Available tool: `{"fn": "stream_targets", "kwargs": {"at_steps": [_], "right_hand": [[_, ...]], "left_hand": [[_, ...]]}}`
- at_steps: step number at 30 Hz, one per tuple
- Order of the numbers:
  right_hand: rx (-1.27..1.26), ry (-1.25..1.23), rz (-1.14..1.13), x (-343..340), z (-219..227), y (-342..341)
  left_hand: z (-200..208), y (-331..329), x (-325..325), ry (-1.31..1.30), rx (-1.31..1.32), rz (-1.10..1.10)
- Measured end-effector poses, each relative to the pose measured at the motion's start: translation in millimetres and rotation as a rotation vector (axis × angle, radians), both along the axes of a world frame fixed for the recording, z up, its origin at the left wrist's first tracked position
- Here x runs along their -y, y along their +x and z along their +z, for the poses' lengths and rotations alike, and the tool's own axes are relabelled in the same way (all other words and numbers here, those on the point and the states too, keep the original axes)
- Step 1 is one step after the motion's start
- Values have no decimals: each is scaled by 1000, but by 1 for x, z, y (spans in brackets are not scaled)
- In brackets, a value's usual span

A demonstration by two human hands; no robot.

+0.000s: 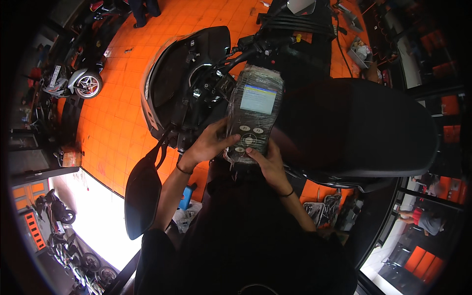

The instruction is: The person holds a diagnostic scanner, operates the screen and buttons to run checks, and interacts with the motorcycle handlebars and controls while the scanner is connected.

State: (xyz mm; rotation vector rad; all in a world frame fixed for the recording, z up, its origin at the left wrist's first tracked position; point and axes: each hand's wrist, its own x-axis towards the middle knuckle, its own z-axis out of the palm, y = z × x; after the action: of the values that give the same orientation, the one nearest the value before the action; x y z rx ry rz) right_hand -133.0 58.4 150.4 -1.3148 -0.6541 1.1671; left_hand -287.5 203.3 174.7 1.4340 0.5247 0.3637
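- Sleeves, dark, come up from the lower edge; your forearms rise from them, each with a thin black band at the wrist.
- Your left hand (206, 147) clasps the scanner (253, 113) along its left edge, fingers curled behind it and the thumb laid across the front by the lower buttons.
- Your right hand (268, 164) cups the scanner's bottom end from below, fingers closed under it and the thumb pressing on the keypad.
- The scanner is a grey handheld unit wrapped in clear film, held upright between your hands over the scooter's middle, its small screen lit pale blue and yellow.
- Just right of it lies the black seat (359, 128); left of it the front panel (187, 78) is open, with cables and brackets showing.
- A black mirror (142, 196) hangs low on the left, near your left forearm.
- Beyond spreads the orange tiled floor (113, 118).
- Far left stands a parked motorcycle (73, 83).
- At the top edge, a person's legs (145, 10) are visible.
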Motion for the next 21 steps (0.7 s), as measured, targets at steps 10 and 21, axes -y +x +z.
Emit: {"fn": "stream_targets", "kwargs": {"at_steps": [10, 21], "right_hand": [[20, 17, -13, -4, 1, 2], [-47, 45, 17, -5, 9, 1]], "left_hand": [[-6, -1, 1, -39, 2, -7], [-8, -2, 3, -92, 10, 10]]}}
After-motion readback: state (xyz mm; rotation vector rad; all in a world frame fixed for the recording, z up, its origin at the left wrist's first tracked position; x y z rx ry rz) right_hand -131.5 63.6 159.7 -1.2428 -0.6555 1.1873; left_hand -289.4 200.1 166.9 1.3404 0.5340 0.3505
